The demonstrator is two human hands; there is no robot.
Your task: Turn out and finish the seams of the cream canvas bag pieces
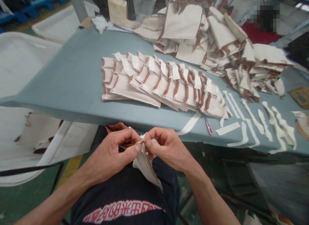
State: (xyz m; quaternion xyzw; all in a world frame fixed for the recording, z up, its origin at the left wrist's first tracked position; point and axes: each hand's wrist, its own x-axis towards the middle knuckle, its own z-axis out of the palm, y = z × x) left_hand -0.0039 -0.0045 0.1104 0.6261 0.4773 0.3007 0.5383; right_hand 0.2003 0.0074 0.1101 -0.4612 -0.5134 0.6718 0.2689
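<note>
Both hands meet over my lap, just in front of the table edge. My left hand [113, 153] pinches the top edge of a cream fabric piece with brown trim [145, 163] between thumb and fingers. Right beside it, my right hand [166, 147] grips the same edge, its thumb pressed against the fingers. The piece hangs down at a slant below the fingertips, its lower corner pointing right. A brown part of it shows behind my left hand. The exact spot between the fingertips is partly hidden.
On the blue-grey table [60, 80] lies an overlapping row of cream pieces [156, 86] with white strips. Behind it rises a heap of similar pieces [183, 22]. Loose white strips [252, 117] and a small pink tool [209, 126] lie at right. White tubs [21, 63] stand left.
</note>
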